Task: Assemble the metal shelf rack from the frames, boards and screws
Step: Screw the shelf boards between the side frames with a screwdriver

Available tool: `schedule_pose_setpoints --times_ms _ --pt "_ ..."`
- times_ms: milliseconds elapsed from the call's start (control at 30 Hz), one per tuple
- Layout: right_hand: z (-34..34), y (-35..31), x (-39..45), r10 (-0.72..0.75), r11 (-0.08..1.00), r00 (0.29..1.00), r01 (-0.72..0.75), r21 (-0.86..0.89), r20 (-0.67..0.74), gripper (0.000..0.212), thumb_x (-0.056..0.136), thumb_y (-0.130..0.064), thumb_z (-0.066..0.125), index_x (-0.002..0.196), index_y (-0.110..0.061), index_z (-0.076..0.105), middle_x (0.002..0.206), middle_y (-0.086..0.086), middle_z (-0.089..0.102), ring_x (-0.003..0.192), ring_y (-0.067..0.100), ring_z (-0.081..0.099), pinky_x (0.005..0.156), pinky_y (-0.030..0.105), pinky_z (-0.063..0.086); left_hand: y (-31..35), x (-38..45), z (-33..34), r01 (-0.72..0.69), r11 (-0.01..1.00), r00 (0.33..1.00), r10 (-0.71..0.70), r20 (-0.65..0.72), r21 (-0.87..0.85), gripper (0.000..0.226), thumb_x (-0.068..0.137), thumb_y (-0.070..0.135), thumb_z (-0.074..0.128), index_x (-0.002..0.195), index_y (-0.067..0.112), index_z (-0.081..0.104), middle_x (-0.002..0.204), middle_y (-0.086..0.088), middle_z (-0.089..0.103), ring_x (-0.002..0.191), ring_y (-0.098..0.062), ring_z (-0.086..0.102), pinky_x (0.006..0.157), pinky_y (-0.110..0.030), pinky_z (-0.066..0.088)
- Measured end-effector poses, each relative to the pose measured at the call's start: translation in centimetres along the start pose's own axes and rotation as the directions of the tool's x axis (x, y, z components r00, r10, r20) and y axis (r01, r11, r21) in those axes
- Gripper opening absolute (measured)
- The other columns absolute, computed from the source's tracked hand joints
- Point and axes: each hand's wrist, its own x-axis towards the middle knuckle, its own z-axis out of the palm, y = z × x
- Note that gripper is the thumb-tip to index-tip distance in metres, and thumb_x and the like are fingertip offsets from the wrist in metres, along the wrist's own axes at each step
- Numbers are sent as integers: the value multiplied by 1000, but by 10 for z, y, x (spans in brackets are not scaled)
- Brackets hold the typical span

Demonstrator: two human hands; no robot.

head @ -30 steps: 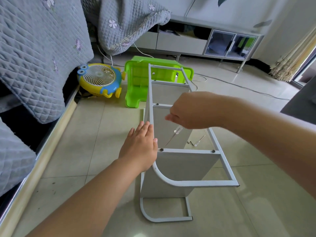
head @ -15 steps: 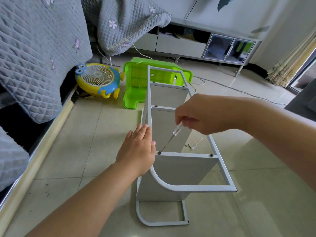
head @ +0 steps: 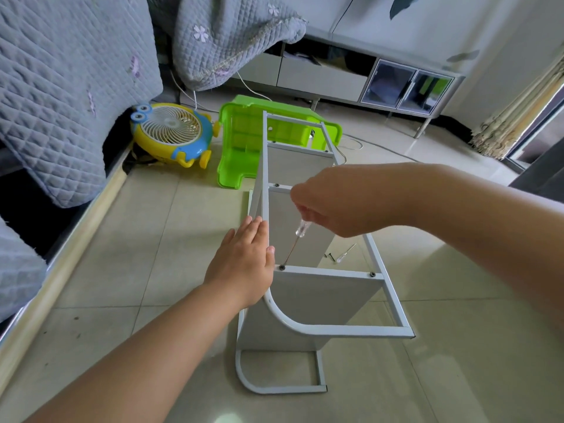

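The shelf rack is found lying on its side on the tiled floor, its white frame uppermost and grey boards standing on edge between the two frames. The left hand is laid flat against the outer face of the near frame, fingers straight and together, thumb resting by the corner of a crossbar. The right hand is held above the rack with fingers curled round the clear handle of a screwdriver. The shaft is angled down and to the left, and its tip is seated on a screw at the left end of the crossbar. A second screw is fitted at the right end of the same bar. On the floor beyond the rack, a second small tool is seen with what appear to be loose screws beside it; these are too small to confirm. A green plastic stool and a yellow fan are noted behind the rack.
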Motion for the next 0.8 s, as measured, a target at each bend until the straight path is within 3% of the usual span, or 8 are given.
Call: schedule_pose_setpoints --times_ms 67,133,200,267,367,533,667,800 --pt "3 -1 5 52 999 998 -51 19 -39 19 101 -20 30 90 -15 44 64 -7 32 65 14 39 67 23 30 0 -1 1 -3 1000 1000 2 -5 -14 52 101 22 19 149 10 3 157 -1 -1 145 -12 -4 114 -26 1" --pt "4 1 12 85 996 996 -86 20 18 28 101 -20 29 84 -10 50 64 -5 34 76 18 41 69 23 31 -1 -2 1 4 1000 1000 -4 -5 -30 52 101 22 18 149 10 2 157 -1 -1 145 -12 -4 114 -25 0" --pt "4 4 13 89 996 995 -89 14 39 35 100 -24 30 72 -10 44 65 -3 36 74 20 43 66 25 33 -1 -3 1 5 999 1000 -5 -1 -43 52 101 22 18 149 10 2 157 0 -2 144 -12 -5 114 -25 0" --pt "4 4 6 39 999 998 -37 -29 58 27 100 -27 30 80 -10 37 66 -3 34 62 15 40 54 26 31 -1 -2 1 0 998 1000 0 1 -58 52 101 22 18 149 11 2 157 0 -3 144 -11 -5 114 -25 0" --pt "-1 -3 -7 -35 996 997 41 -76 76 13 94 -13 35 91 -12 22 69 -3 28 54 7 29 46 19 21 0 0 1 0 997 1000 0 -1 -73 52 101 22 18 149 11 1 157 0 -3 144 -11 -5 114 -26 0" --pt "2 0 -9 -43 976 996 60 -210 81 5 95 -12 37 93 -16 35 68 -6 33 56 6 33 52 23 31 -1 1 3 -5 997 1000 4 -6 -80 52 101 22 18 149 11 1 157 1 -2 144 -12 -5 114 -25 1" --pt "-4 1 2 19 980 987 13 -197 161 38 101 -27 30 64 -18 29 66 -6 34 57 6 34 50 16 25 -1 2 3 6 997 1000 -6 -8 -80 52 101 22 18 149 11 2 157 0 -2 145 -12 -5 114 -26 1" --pt "-3 7 13 43 988 987 -19 -152 156 31 100 -23 30 73 -12 42 67 -3 34 63 16 40 55 24 32 -1 3 3 6 998 1000 -6 -7 -59 52 101 23 18 149 11 1 157 0 -1 145 -13 -4 115 -27 2"
